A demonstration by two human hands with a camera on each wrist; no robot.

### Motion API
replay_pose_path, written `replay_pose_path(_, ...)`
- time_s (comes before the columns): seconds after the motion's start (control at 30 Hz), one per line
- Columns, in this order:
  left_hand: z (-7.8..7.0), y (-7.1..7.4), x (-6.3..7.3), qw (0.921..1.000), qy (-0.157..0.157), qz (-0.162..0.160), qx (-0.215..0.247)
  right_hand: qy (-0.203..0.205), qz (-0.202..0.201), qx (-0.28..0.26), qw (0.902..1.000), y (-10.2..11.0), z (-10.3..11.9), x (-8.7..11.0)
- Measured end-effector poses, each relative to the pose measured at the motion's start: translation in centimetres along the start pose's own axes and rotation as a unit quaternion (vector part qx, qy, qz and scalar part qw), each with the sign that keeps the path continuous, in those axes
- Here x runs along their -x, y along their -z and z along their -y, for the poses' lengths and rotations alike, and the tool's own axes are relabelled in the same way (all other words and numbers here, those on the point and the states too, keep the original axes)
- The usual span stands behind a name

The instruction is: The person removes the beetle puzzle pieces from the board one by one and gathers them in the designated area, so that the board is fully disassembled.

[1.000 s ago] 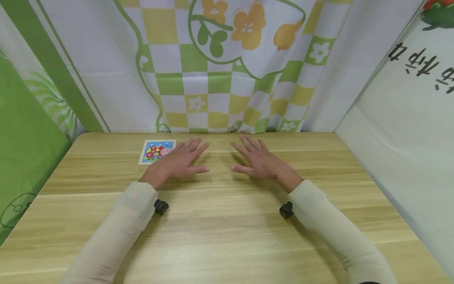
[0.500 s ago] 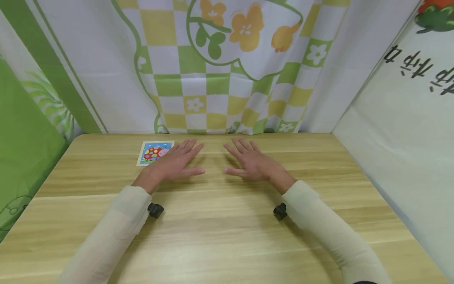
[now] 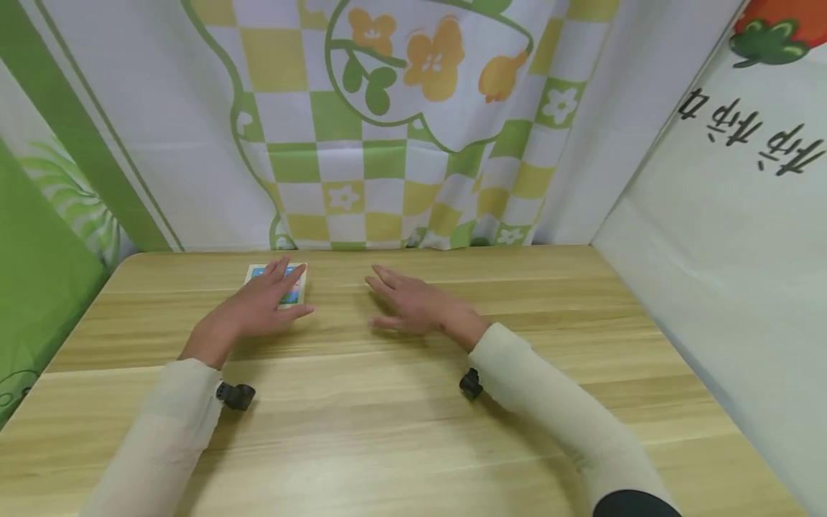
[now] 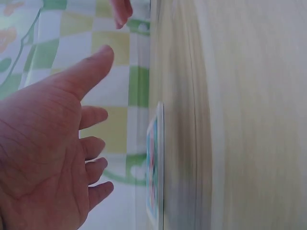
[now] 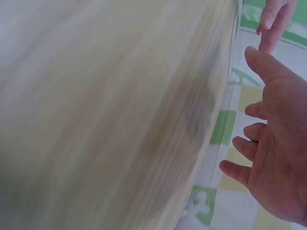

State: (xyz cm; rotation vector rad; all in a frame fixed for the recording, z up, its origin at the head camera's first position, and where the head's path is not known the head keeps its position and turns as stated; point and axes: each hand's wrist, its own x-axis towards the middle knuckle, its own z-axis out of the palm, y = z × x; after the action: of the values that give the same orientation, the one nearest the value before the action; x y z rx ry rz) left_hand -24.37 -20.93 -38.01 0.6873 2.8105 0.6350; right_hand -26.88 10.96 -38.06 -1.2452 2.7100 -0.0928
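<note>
A flat square picture board (image 3: 296, 293) with a pale border lies near the table's far edge, left of centre. My left hand (image 3: 255, 301) is over it with spread fingers and covers much of its picture in the head view. From the left wrist, the board (image 4: 154, 167) shows edge-on, with a gap between it and my left hand (image 4: 53, 148). Out to the right, my right hand (image 3: 413, 305) hovers above the bare wood, fingers extended and holding nothing. The right wrist view shows that hand's palm (image 5: 280, 153) beside the tabletop.
The wooden table (image 3: 362, 431) meets a checked, flower-printed curtain (image 3: 362, 165) at its back edge. A white cloth wall (image 3: 730, 251) with dark writing stands on the right, a green one (image 3: 45, 244) on the left. Small black cameras (image 3: 236, 396) sit at both wrists.
Both hands have moved left across the table, the left one coming over the picture board. The head view has shifted slightly. The board itself lies where it was.
</note>
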Motion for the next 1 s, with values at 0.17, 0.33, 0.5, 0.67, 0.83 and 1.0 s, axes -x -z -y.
replay_pose_path(0.17, 1.9, 0.6, 0.5, 0.9997, 0.017, -0.001, 0.015, 0.008, 0.018, -0.01, 0.9998, 0.1, 1.5, -1.2)
replay_pose_path(0.33, 3.3, 0.4, 0.9, 0.9982, 0.041, -0.003, 0.044, 0.025, 0.031, -0.013, 0.9991, 0.0, 3.0, -2.1)
replay_pose_path(0.5, 4.1, 0.2, 1.1, 0.9963, 0.047, -0.015, 0.071, 0.035, 0.042, -0.013, 0.9984, -0.1, 4.3, -3.1)
replay_pose_path(0.67, 4.9, 0.3, 1.2, 0.9958, 0.058, -0.034, 0.063, 0.055, 0.046, -0.007, 0.9974, -0.3, 5.2, -4.1)
replay_pose_path(0.83, 5.6, 0.1, 1.2, 0.9941, 0.071, -0.032, 0.076, 0.064, 0.048, -0.012, 0.9967, -0.5, 6.0, -4.9)
replay_pose_path(1.0, 5.5, 0.3, 1.4, 0.9919, 0.081, -0.032, 0.092, 0.074, 0.048, -0.014, 0.996, -0.8, 6.7, -5.5)
